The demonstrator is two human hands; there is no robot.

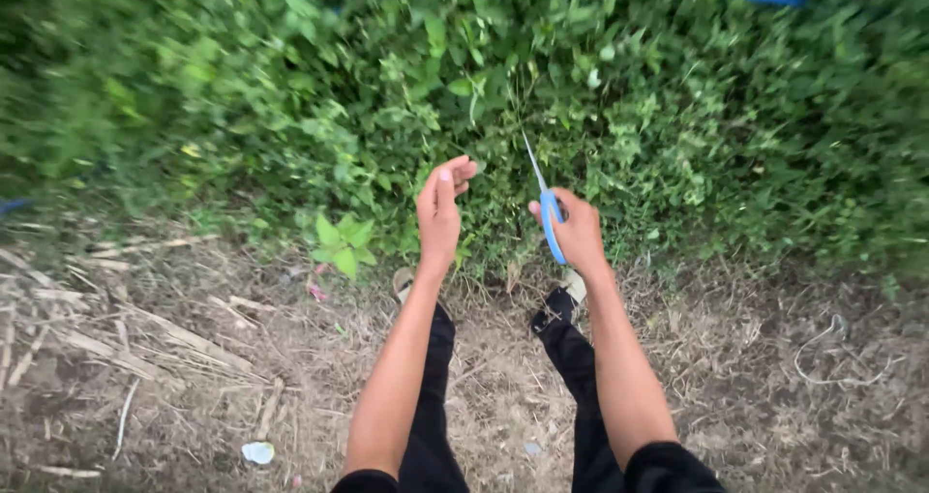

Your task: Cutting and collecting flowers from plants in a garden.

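Right hand [578, 230]: arm extended forward, grip clamped on blue-handled scissors [545, 203], blades pointing up into green weeds [464, 96]. Left hand [440, 208]: raised beside it, fingers loosely curled, grip apart, empty, near the foliage.

We don't see any real packages, labels, signs or screens here. Closest thing is a small pale scrap of litter [257, 451] on the dry ground at lower left, whitish with a faint blue tint, too blurry for us to tell if it's a wrapper.
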